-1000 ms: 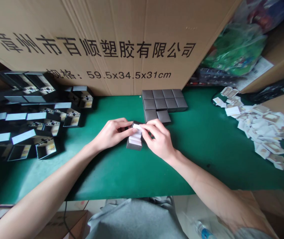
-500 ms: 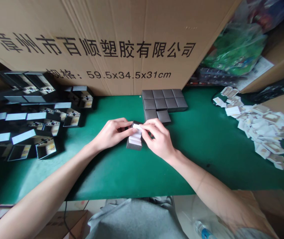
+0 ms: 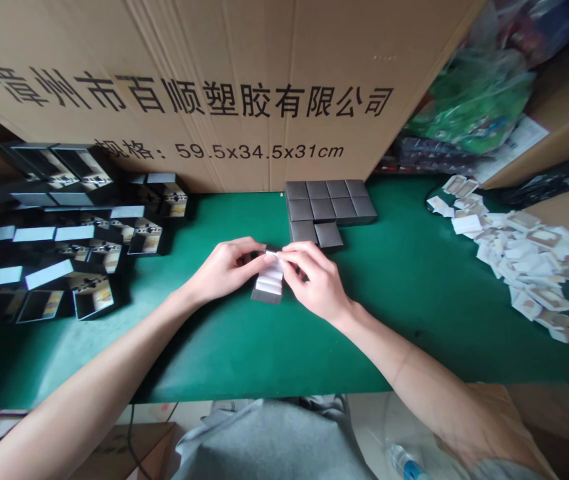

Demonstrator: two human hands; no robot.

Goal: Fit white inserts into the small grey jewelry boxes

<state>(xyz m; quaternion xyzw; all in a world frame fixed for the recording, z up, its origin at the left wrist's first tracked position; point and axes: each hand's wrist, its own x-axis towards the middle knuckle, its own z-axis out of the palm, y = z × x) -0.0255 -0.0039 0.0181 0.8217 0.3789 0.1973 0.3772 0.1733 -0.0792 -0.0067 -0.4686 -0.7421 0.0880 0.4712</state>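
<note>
A small dark box with a white padded lining (image 3: 268, 283) stands open on the green table between my hands. My left hand (image 3: 229, 268) grips its far left side, the thumb lying over the lining. At the far right edge, my right hand (image 3: 317, 277) pinches the white lining near the lid, with thumb and forefinger closed. The fingers partly hide the lid. Just beyond my right hand sits a block of closed dark grey boxes (image 3: 332, 203), set edge to edge in rows.
On the left stand several open black boxes (image 3: 92, 297) in stacked rows. A heap of white padded inserts (image 3: 519, 250) lies on the right of the green table (image 3: 204, 360). Behind rises a large printed carton (image 3: 244, 53); green plastic bags (image 3: 474, 100) are at back right.
The small box has tilted slightly, its near end shifting a little down and left. Its lid end is less visible between my fingers. Both hands keep nearly the same place.
</note>
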